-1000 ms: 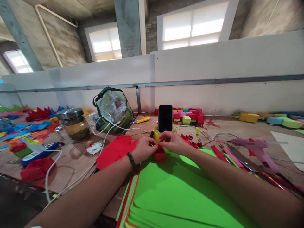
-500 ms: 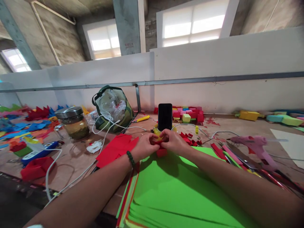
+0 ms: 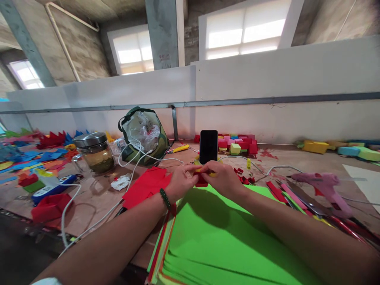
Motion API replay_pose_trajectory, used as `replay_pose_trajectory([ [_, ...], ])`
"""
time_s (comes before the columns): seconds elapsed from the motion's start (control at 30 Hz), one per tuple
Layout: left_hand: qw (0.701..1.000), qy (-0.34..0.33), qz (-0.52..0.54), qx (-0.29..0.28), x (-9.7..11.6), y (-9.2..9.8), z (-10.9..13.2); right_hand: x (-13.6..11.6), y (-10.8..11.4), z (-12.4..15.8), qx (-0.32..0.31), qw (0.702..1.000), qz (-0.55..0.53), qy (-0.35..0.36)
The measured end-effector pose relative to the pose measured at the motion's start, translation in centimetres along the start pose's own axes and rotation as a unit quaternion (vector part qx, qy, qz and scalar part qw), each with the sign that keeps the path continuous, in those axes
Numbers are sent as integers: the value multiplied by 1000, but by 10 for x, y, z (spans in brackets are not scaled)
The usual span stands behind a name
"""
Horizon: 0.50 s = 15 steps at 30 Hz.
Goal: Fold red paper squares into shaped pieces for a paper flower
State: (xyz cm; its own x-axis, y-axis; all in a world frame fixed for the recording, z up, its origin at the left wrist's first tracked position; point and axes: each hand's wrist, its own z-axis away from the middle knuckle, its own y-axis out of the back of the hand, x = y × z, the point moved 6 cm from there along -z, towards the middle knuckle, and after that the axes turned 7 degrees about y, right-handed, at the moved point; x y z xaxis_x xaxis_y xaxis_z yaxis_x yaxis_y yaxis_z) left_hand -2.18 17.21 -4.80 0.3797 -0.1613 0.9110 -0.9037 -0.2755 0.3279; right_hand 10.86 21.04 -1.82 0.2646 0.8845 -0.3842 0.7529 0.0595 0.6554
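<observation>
Above the far edge of the green paper stack (image 3: 237,233), my left hand (image 3: 181,184) and my right hand (image 3: 222,179) meet, both closed. Their fingertips pinch a small folded red paper piece (image 3: 202,179), mostly covered by the fingers. A bit of yellow shows at the fingertips too; whether it belongs to that piece I cannot tell. Just behind the hands a black phone (image 3: 208,145) stands upright. Red paper sheets (image 3: 145,187) lie beside my left wrist. Small red paper scraps (image 3: 245,179) are spread beyond my right hand.
At the left stand a glass jar (image 3: 96,158) and a camouflage bag (image 3: 160,146), with white cables and a blue power strip (image 3: 53,189) nearby. Paper blocks (image 3: 242,144) are piled behind the phone. A pink glue gun (image 3: 323,184) and scissors (image 3: 308,200) lie at the right.
Both hands stay together on the red piece; the fingers have shifted and tipped lower over it. The whole view has moved slightly, so things appear a little further right.
</observation>
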Motion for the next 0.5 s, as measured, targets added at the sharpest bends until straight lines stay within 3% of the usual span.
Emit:
replay_pose_trajectory([
  [0.1,984,55,157,-56,2,-5,4,-7,14,-2,82,994,11,71],
  [0.17,946,102,291,-99,1,-10,6,-13,21,-1,119,983,23,137],
  [0.23,910,108,377,-135,3,-14,8,-21,25,1,134,969,42,203],
  [0.37,879,64,436,-183,12,-16,8,-34,27,5,128,947,83,284],
  [0.5,896,39,413,-161,14,-12,7,-35,27,6,122,944,89,293],
])
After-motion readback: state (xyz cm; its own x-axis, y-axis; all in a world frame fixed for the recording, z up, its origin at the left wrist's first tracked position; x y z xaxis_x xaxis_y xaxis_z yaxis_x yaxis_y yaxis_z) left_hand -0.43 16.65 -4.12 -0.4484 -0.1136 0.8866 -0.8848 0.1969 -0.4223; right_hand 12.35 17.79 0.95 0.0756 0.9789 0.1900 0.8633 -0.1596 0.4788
